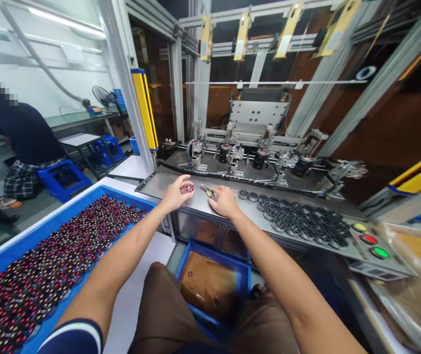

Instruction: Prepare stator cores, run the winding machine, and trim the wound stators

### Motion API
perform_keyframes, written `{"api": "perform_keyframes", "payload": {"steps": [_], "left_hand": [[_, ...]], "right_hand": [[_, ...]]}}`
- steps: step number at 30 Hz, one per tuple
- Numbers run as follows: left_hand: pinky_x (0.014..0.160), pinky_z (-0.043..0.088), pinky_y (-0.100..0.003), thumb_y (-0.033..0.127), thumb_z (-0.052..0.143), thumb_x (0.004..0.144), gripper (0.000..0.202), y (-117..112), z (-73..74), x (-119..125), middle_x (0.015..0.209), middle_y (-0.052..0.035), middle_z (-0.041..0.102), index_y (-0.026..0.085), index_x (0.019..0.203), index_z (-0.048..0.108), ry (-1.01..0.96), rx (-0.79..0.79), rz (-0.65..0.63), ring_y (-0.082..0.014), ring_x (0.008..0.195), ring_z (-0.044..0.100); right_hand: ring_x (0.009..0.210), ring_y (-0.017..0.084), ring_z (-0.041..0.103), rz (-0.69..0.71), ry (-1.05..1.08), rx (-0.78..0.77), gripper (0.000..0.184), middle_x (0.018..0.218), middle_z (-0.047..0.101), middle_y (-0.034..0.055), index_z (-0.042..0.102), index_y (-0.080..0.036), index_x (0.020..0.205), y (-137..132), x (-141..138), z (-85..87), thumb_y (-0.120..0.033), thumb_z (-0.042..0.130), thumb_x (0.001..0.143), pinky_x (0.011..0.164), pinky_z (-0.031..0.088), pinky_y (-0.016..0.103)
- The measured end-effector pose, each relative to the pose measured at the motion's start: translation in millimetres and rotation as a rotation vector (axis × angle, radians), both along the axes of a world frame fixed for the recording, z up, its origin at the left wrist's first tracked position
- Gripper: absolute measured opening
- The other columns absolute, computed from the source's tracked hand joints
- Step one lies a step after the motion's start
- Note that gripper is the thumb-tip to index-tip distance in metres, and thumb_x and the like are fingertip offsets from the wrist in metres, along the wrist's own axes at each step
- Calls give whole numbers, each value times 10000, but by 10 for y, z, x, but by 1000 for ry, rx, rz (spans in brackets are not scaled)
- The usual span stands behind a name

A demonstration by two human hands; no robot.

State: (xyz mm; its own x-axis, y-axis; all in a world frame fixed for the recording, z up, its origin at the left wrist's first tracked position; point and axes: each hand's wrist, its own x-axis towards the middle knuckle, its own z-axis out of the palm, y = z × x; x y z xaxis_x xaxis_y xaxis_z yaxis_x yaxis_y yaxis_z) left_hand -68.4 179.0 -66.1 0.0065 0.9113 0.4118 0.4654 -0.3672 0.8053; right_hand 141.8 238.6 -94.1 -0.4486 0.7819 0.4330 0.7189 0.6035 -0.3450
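Above the metal worktop (pixel 166 183), my left hand (pixel 175 195) pinches a small round motor stator (pixel 189 188) with red windings between thumb and fingers. My right hand (pixel 224 201) is wrapped round a pair of small nippers (pixel 208 191) with yellow-green handles, their jaws pointing at the stator with a small gap between them. Just right of that hand, many black ring-shaped cores (pixel 299 216) lie in rows on the worktop. At my left, a blue tray (pixel 103 190) is filled with stators wound in red and copper.
Behind the worktop stands a winding machine (pixel 255 152) with several spindles. Coloured push buttons (pixel 369 239) sit at its right end. Yellow light-curtain posts (pixel 145 108) flank the opening. A blue bin (pixel 245 275) lies below, and a person (pixel 22 128) sits far left.
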Motion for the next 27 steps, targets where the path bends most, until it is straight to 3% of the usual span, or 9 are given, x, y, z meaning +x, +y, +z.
{"api": "perform_keyframes", "payload": {"steps": [5,7,10,13,15,20,23,26,27], "left_hand": [[1019,501,-390,125,715,794,669,-1150,31,269,1251,-105,668,225,1374,399,-74,216,0,-208,1157,634],[956,545,-381,66,762,736,762,-1545,-25,347,1204,-104,695,242,1387,406,-106,402,-4,-224,1121,656],[850,588,-332,12,811,656,902,-1904,-104,443,1152,-92,718,280,1412,399,-83,536,-5,-208,1001,695],[820,598,-340,4,803,657,908,-2013,-140,541,1145,-96,718,286,1422,404,-49,527,-67,-206,968,695],[825,598,-355,-6,777,680,905,-2012,-148,617,1159,-106,711,284,1443,386,-36,501,-142,-214,993,691],[858,592,-340,-37,765,676,940,-2001,-160,798,1190,-115,691,264,1468,360,-109,424,-245,-209,1020,684],[869,588,-307,-23,793,660,925,-2035,-125,862,1152,-95,701,243,1447,387,-265,294,-288,-198,1021,682],[846,590,-264,14,816,660,893,-2060,-62,894,1106,-66,716,262,1415,409,-441,125,-331,-172,986,691],[847,588,-258,20,821,657,886,-2061,-47,898,1099,-61,718,265,1406,415,-472,104,-330,-167,982,691]], "right_hand": [[1164,275,538,114,302,-50,292,1183,611,150,634,-128,1039,-313,1,249,-354,649,855,1012,421,461],[1083,256,573,186,430,-109,287,1114,628,152,627,-131,1023,-698,51,314,-375,596,874,936,471,408],[688,159,599,330,544,-295,332,781,624,47,611,-160,899,-1463,211,334,-441,444,953,639,513,297],[496,95,478,427,736,-601,381,635,516,-21,560,-170,758,-2120,372,316,-517,520,912,470,405,233],[463,70,401,402,918,-816,386,585,462,-48,537,-168,723,-2370,421,298,-522,615,859,446,325,214],[439,50,341,298,1120,-1058,343,513,436,-71,536,-165,692,-2467,488,252,-436,680,846,432,260,194],[403,39,301,513,1170,-1259,323,508,424,-82,547,-172,694,-2364,650,218,-422,676,853,399,242,181],[443,67,465,879,985,-1415,320,533,559,-10,637,-143,612,-2234,856,115,-393,798,729,448,356,205],[464,84,520,935,918,-1451,286,555,603,19,674,-130,607,-2209,900,61,-352,837,683,462,391,212]]}}
